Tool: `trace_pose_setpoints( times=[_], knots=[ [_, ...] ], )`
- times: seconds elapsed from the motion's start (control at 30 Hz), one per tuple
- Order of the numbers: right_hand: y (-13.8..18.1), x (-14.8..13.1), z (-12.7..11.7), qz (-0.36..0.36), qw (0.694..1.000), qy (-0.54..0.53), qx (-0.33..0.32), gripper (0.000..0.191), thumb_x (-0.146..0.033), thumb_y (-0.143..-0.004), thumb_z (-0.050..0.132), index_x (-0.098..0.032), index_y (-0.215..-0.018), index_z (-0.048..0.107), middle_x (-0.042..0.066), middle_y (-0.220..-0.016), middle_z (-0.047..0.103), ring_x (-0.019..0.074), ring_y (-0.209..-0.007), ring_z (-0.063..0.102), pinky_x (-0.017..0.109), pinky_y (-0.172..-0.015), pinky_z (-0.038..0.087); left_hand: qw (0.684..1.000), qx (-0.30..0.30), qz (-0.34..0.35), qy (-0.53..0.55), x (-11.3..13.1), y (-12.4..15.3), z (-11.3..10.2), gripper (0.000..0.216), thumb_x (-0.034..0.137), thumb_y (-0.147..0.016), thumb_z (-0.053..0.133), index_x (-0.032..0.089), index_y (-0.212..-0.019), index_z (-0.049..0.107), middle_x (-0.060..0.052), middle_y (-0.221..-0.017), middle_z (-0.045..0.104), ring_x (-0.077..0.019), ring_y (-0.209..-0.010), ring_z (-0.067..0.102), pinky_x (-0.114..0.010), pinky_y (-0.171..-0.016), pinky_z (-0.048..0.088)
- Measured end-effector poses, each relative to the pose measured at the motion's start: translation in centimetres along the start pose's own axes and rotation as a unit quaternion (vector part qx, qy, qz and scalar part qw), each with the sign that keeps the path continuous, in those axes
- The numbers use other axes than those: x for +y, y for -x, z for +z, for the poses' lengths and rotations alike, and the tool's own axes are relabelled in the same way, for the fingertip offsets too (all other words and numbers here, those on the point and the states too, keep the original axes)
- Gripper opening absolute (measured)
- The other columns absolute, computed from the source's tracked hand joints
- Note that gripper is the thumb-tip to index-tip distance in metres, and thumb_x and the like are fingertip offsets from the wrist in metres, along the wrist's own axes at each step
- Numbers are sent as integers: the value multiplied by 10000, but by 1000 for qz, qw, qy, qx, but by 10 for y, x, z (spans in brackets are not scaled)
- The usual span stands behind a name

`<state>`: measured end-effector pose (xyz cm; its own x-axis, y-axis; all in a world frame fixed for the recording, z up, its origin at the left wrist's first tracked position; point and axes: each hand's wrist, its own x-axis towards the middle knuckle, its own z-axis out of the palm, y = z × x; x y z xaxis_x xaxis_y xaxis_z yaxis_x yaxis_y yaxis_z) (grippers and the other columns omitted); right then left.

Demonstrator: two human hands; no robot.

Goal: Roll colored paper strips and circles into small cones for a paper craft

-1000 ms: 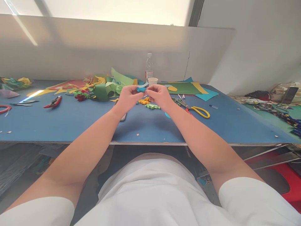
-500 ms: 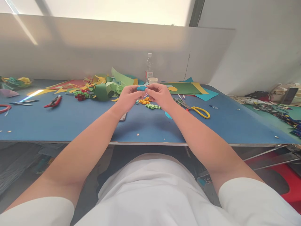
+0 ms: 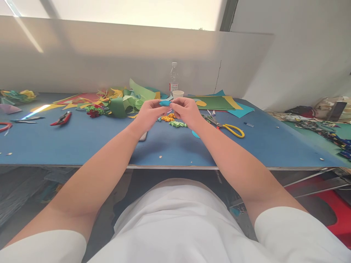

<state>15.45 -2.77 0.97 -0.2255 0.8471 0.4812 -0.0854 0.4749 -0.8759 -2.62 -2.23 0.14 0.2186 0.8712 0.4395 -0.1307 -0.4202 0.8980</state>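
Note:
A small blue piece of paper [image 3: 165,103] is pinched between my two hands above the table. My left hand [image 3: 149,114] grips its left end, and my right hand [image 3: 185,109] has closed on the right end, fingertips almost meeting. How the paper is folded or curled cannot be made out. Beneath the hands lie curled orange paper pieces [image 3: 168,117] and light green ones [image 3: 177,124]. Part of a round blue paper [image 3: 195,134] shows beside my right wrist, and the corner of a phone-like object [image 3: 143,136] by my left wrist.
Yellow-handled scissors [image 3: 233,130] lie right of my hands, red-handled pliers [image 3: 61,119] to the left. A paper cup [image 3: 178,94] and a plastic bottle [image 3: 173,78] stand behind. Paper scraps [image 3: 138,95] heap at the back left; coloured sheets [image 3: 219,103] lie at the back right.

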Motion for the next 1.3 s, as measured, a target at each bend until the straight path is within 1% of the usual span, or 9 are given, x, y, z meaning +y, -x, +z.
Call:
trace_pose_setpoints(
  times=[0.17,0.33,0.47,0.63,0.8,0.93,1.03,1.17,1.3],
  knots=[
    [1,1,1,4,1000,-2,12,181,-262,-861,821,-199,-741,700,-53,-538,509,108,-505,434,254,-478,382,1000,-2,5,-7,-1,0,1,102,281,-728,860,199,-749,802,-16,-743,642,-133,-715,578,-301,-712,472],
    [2,3,2,-6,1000,14,26,208,-304,-855,859,-201,-758,708,-48,-545,536,117,-528,469,257,-498,417,999,11,21,-42,3,2,2,129,293,-720,834,199,-694,749,-16,-700,608,-140,-684,552,-306,-679,459],
    [1,2,2,-10,999,27,28,202,-295,-876,839,-196,-757,709,-43,-536,547,121,-534,482,261,-517,442,996,27,20,-86,7,2,-1,162,284,-736,835,199,-664,719,-2,-659,575,-127,-654,526,-293,-636,415],
    [1,-2,3,-10,1000,23,19,192,-269,-868,825,-199,-763,680,-47,-554,552,118,-534,485,261,-523,444,996,-10,14,-93,10,-2,-9,107,254,-713,859,203,-788,801,-10,-712,636,-136,-680,562,-299,-638,417],
    [4,-4,8,-9,1000,9,3,212,-313,-892,816,-214,-775,670,-35,-587,553,124,-535,484,277,-523,433,994,-23,21,-108,10,-4,-16,71,220,-718,849,203,-721,781,-21,-675,631,-141,-661,552,-308,-613,388],
    [3,0,10,-10,1000,6,-5,244,-371,-879,859,-228,-820,671,-31,-637,558,133,-568,510,280,-534,434,995,-27,10,-93,13,-3,-16,129,237,-731,879,194,-701,760,-26,-669,608,-142,-658,552,-319,-629,411],
    [1,3,10,-15,1000,24,3,308,-397,-891,869,-237,-792,625,-35,-621,525,141,-584,526,280,-551,437,997,-29,-8,-72,18,-2,-14,146,225,-707,902,190,-738,764,-35,-716,631,-147,-678,583,-336,-664,449],
    [0,4,11,-1,999,42,9,357,-439,-939,844,-242,-785,590,-28,-607,526,149,-591,529,274,-545,423,995,-15,-6,-94,25,1,-14,157,200,-710,864,201,-686,709,-32,-681,591,-157,-667,568,-349,-640,454],
    [-1,0,19,16,999,30,10,334,-452,-959,832,-240,-846,600,-6,-704,592,153,-655,568,255,-522,393,991,3,8,-137,34,5,-12,139,181,-712,808,196,-657,682,-18,-661,550,-139,-648,513,-334,-614,421]
  ],
)
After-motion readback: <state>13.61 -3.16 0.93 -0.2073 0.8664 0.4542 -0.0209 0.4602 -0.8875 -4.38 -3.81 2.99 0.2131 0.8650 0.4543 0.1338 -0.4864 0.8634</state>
